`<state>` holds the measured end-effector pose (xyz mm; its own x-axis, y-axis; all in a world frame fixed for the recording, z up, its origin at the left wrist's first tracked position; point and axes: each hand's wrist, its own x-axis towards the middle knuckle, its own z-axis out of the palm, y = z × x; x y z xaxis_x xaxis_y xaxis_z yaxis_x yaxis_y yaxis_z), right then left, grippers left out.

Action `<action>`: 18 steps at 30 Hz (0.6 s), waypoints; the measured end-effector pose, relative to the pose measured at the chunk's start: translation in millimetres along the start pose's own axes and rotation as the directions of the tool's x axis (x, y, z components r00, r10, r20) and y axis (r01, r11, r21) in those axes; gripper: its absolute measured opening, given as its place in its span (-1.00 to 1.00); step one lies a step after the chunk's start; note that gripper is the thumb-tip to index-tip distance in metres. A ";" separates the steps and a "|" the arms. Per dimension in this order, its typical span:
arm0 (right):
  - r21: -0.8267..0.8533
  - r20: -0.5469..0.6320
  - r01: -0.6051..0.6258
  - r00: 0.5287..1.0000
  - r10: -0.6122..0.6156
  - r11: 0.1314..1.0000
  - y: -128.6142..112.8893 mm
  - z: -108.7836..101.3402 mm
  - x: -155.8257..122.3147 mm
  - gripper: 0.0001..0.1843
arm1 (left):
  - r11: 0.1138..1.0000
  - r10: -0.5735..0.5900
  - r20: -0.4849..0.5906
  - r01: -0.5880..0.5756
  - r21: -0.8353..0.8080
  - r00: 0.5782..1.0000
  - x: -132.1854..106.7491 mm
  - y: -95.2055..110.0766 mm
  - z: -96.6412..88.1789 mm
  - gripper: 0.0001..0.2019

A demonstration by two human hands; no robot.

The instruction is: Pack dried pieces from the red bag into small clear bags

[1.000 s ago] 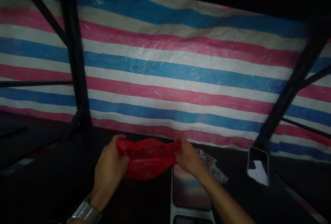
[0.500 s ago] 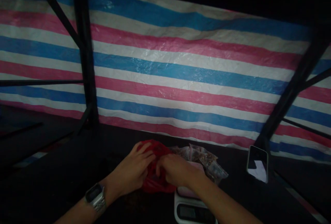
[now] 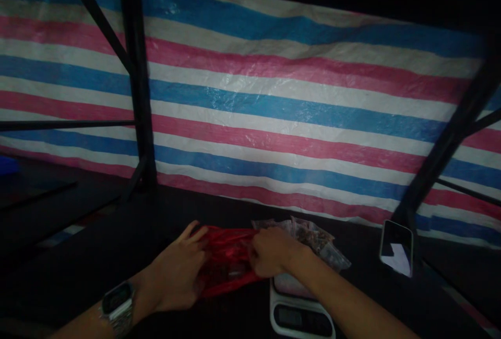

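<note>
You hold a red bag [image 3: 230, 258] between your left hand [image 3: 176, 274] and right hand [image 3: 274, 250].
Your left hand grips the bag's near-left side, 2 fingers partly spread; your right is curled tight on its right edge. The bag is left of the white scale [image 3: 302, 320] (1 phone [image 3: 396, 247] is off right), clear packets [image 3: 313, 234] behind your right wrist.

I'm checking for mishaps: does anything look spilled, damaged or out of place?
Nothing stands out in this dim view: the left hand and right hand hold the red bag; clear packets lie heaped behind the scale, merely untidy.
</note>
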<state>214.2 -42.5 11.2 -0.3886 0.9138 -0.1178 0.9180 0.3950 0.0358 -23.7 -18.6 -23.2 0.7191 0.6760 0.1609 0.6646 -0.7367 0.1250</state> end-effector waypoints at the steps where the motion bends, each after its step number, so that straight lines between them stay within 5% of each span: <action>1: 0.006 -0.008 0.013 1.000 -0.013 1.000 -3.6 -1.1 0.5 -0.70 | 1.000 -0.003 0.000 0.003 -0.012 1.000 -0.1 0.5 1.0 -0.68; 11: 0.088 -0.025 0.119 0.993 -0.117 0.989 -15.6 24.5 2.7 -0.66 | 0.997 -0.001 -0.036 -0.001 -0.074 0.999 -7.0 0.0 6.6 -0.58; 14: 0.100 -0.037 0.129 0.991 -0.126 0.987 -13.4 27.2 3.2 -0.63 | 0.995 -0.049 -0.208 0.030 -0.092 0.977 -15.5 -0.5 15.7 -0.63; 15: 0.103 -0.038 0.135 0.991 -0.132 0.985 -13.8 27.4 3.3 -0.63 | 0.992 -0.092 -0.337 0.057 -0.112 0.937 -20.2 0.5 22.2 -0.67; 17: 0.110 -0.035 0.141 0.990 -0.138 0.984 -16.0 27.6 3.5 -0.66 | 0.971 -0.229 -0.652 0.126 -0.201 0.723 -32.1 4.9 38.4 -0.78; 18: 0.113 -0.033 0.138 0.990 -0.135 0.984 -17.3 27.6 3.4 -0.68 | 0.961 -0.266 -0.720 0.122 -0.246 0.641 -38.8 8.2 46.7 -0.81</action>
<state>199.2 -48.8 -17.2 -0.5111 0.8549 -0.0886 0.8588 0.5038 -0.0931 -36.6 -50.1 -74.1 0.1378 0.6167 0.7750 0.6767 -0.6300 0.3810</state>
